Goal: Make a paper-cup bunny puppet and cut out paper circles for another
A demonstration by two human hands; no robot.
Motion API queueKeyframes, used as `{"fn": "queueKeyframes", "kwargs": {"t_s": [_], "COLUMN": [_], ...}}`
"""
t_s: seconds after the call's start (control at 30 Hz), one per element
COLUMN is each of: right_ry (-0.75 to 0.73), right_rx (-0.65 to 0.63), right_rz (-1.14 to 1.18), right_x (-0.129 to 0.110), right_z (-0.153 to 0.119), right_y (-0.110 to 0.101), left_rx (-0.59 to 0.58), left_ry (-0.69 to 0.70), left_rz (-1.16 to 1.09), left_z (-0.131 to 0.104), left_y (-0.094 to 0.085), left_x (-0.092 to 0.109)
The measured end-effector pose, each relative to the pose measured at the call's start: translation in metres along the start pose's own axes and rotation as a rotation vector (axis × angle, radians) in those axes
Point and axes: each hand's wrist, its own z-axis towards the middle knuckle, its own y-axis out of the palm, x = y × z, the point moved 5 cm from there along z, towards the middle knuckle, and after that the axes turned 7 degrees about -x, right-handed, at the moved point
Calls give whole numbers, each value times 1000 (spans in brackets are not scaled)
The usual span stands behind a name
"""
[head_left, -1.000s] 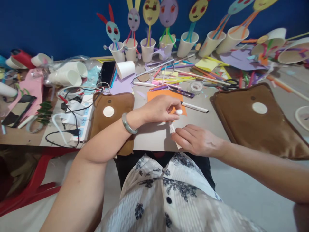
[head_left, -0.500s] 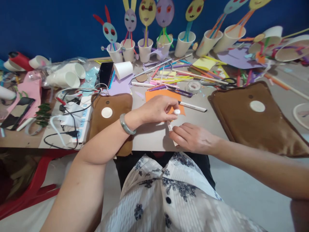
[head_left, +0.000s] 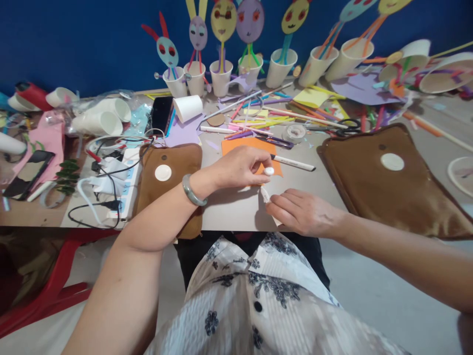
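Between thumb and fingertips, my left hand (head_left: 244, 166) pinches a small white round piece (head_left: 269, 171), whose kind I cannot make out. Just below and to the right, my right hand (head_left: 305, 211) is closed on a slim white tube (head_left: 265, 194) with faint marks. Its narrow end points up towards the left hand, apart from the round piece, and the fingers cover much of it. Under and behind the left hand lies an orange paper sheet (head_left: 246, 144). A white pen (head_left: 293, 162) with dark ends rests across it.
Several paper cups (head_left: 220, 78) with paper-face figures line the back. Coloured sticks, scissors (head_left: 347, 127) and a tape roll (head_left: 295, 131) lie in the middle. Brown pouches (head_left: 402, 192) flank the work spot. A power strip (head_left: 129, 182) with cables sits left.
The right hand and its tube have shifted slightly right, widening the gap to the left hand. My left hand keeps its pinch on the white piece.
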Motion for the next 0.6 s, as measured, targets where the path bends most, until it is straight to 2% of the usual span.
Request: {"fn": "queueKeyframes", "kwargs": {"t_s": [0.13, 0.3, 0.47, 0.6], "right_ry": [7, 44, 70, 77], "right_rx": [-7, 73, 53, 109], "right_rz": [2, -17, -5, 5], "right_x": [5, 10, 12, 13], "right_z": [-6, -13, -8, -7], "right_y": [3, 4, 3, 0], "left_rx": [-3, -5, -5, -10], "left_ry": [-6, -4, 6, 7], "left_rz": [-7, -1, 0, 8], "left_z": [-1, -1, -1, -1], "left_y": [0, -1, -1, -1], "left_x": [1, 2, 1, 2]}}
